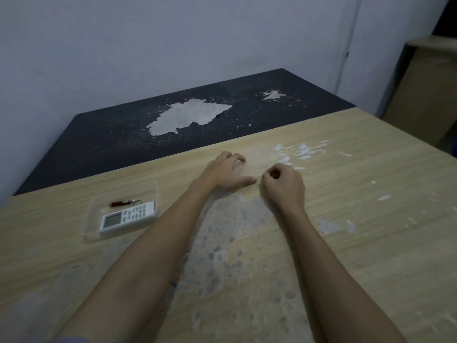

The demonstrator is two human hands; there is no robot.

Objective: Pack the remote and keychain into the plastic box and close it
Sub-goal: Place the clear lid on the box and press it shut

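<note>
A clear plastic box (92, 219) lies open at the left of the wooden table. Inside it rests a white remote (128, 216) with a grey screen. A small red and silver keychain (125, 202) sits just behind the remote, also inside the box. To the right, at the table's middle, a faint clear lid (259, 159) lies flat. My left hand (223, 173) arches over the lid's left edge, thumb stretched along its near side. My right hand (284, 184) is curled at the lid's near right corner, fingertips pinched on it.
The wooden table (358, 219) has worn grey patches in front of me and white flakes at the right. Behind it stands a dark table (111, 144) with peeled spots, against a pale wall. A wooden cabinet (425, 90) stands at the far right.
</note>
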